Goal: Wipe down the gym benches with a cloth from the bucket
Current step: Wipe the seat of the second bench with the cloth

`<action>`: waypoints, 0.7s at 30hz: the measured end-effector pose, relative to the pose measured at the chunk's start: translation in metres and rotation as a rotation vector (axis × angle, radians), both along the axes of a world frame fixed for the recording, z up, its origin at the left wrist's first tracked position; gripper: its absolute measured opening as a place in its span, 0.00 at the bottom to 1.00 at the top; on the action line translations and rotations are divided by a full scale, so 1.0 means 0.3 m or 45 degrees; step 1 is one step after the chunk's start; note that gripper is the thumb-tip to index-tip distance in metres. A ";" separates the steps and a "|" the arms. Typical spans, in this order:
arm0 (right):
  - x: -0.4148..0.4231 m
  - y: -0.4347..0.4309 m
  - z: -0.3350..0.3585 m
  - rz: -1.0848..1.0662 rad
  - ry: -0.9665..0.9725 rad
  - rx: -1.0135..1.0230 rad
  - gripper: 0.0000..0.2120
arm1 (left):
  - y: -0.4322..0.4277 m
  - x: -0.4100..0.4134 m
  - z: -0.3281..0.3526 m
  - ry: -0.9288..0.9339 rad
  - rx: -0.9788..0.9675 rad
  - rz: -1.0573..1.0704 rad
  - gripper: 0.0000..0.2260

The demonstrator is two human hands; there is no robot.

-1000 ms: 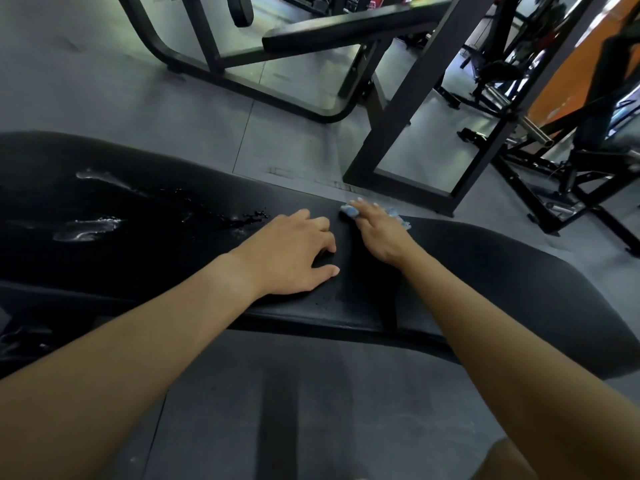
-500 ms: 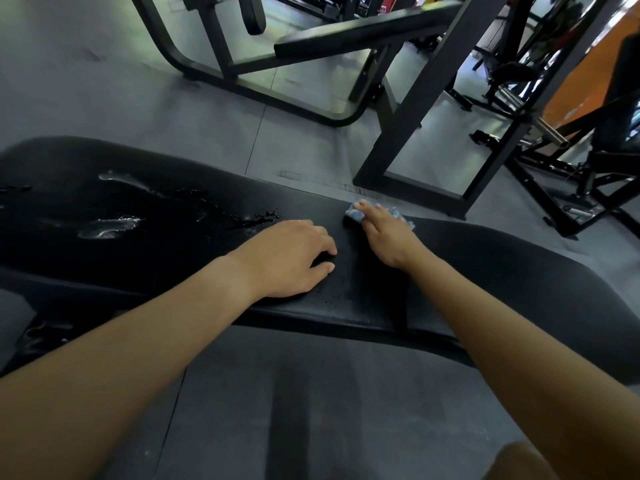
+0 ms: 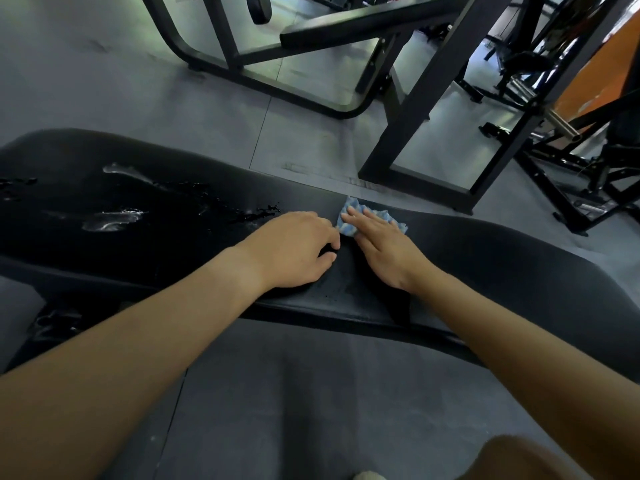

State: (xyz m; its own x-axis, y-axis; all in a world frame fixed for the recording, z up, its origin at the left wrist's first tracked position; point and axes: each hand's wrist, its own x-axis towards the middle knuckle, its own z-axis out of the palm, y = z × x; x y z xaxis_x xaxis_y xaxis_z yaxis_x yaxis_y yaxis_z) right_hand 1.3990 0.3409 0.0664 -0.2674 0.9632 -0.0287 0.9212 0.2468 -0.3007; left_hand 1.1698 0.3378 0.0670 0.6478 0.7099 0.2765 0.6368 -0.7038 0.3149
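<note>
A long black padded gym bench [image 3: 502, 271] runs across the view, with wet streaks [image 3: 110, 218] on its left half. A small blue-and-white cloth [image 3: 348, 221] lies near the bench's far edge. My right hand [image 3: 384, 247] presses flat on the cloth with straight fingers, covering most of it. Just left of the cloth, my left hand [image 3: 294, 249] rests on the pad with its fingers loosely curled, holding nothing. No bucket is in view.
Black steel frames of other gym machines [image 3: 408, 133] stand on the grey floor beyond the bench. More equipment with a chrome bar [image 3: 561, 128] crowds the right. An orange wall [image 3: 588, 84] shows at far right. Grey floor mat [image 3: 294, 410] lies under my arms.
My right hand has flattened out on the cloth, so more of the cloth shows at its left. My left hand has stayed in place on the pad.
</note>
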 end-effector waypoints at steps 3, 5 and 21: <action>-0.018 0.093 -0.007 -0.066 -0.008 0.012 0.21 | -0.011 0.017 0.009 0.033 -0.004 0.052 0.13; -0.025 0.139 -0.014 -0.100 0.008 0.015 0.21 | -0.022 0.023 0.011 0.042 -0.026 0.081 0.14; 0.007 0.093 -0.012 -0.004 0.008 0.033 0.22 | -0.196 -0.104 0.016 0.166 0.045 0.244 0.19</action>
